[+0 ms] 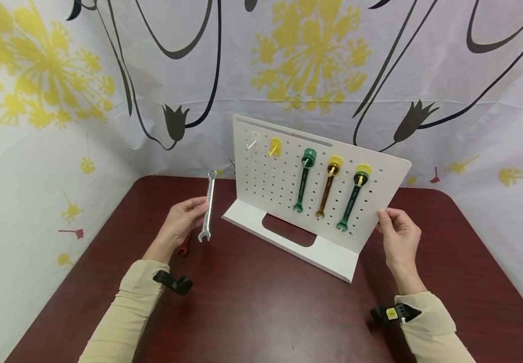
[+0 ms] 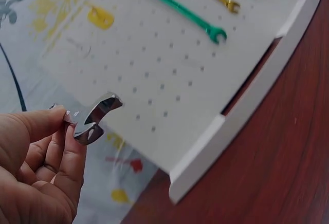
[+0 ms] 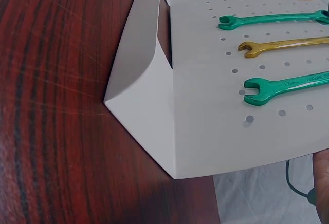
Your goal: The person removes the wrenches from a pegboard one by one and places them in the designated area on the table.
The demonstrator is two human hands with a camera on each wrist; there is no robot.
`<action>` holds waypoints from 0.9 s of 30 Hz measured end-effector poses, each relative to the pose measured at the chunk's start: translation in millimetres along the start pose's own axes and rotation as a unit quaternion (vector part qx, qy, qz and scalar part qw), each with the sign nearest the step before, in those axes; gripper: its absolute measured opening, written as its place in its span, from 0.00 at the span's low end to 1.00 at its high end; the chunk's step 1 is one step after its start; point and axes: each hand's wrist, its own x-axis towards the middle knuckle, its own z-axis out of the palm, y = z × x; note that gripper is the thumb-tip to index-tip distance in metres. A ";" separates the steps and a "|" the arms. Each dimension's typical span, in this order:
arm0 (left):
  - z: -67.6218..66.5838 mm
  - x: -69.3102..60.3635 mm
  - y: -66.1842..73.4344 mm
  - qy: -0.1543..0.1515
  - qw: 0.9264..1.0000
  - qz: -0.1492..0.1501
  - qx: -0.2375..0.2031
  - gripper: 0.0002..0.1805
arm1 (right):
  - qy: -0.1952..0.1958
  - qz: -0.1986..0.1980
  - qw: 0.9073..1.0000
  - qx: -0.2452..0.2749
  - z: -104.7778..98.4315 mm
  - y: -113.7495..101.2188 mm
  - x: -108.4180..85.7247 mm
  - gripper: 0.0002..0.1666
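My left hand (image 1: pixel 182 221) pinches a silver combination wrench (image 1: pixel 207 214) between thumb and fingers, its ring end up and its open end down. In the left wrist view the wrench's open jaw (image 2: pixel 97 117) points toward the board. A white pegboard (image 1: pixel 263 176) stands at an angle on the table. On its right edge my right hand (image 1: pixel 399 236) grips with thumb and fingers. Three wrenches hang from hooks there: a green wrench (image 1: pixel 304 184), a gold wrench (image 1: pixel 327 194) and another green wrench (image 1: pixel 350 204). To their left, a yellow hook (image 1: pixel 274 147) and a white hook (image 1: pixel 253 141) hold nothing.
Partly hidden by my left hand, a red wrench (image 1: pixel 183 248) lies on the dark red-brown table (image 1: pixel 261 312). The pegboard's base (image 1: pixel 334 257) juts forward and has a cutout slot. Behind the table hangs a white floral-printed cloth (image 1: pixel 225 75).
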 end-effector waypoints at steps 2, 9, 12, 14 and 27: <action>-7.8 1.8 -0.4 0.006 1.000 -0.004 -0.001 0.06 | 0.000 -0.002 1.000 -0.001 0.3 -0.8 1.2 0.04; -32.6 3.3 -6.7 0.046 0.998 -0.028 0.040 0.04 | 0.004 0.012 1.000 -0.008 1.2 1.7 1.8 0.04; -41.3 2.7 -14.2 0.059 0.996 -0.039 0.048 0.04 | 0.006 0.022 0.999 -0.024 -0.1 5.2 -1.2 0.03; -46.4 2.2 -19.7 0.067 0.995 -0.043 0.061 0.04 | 0.007 0.025 0.999 -0.035 -0.8 6.4 -3.5 0.03; -64.0 10.7 -29.1 0.099 0.980 -0.029 0.171 0.26 | 0.012 0.011 1.000 -0.014 0.0 2.0 1.0 0.04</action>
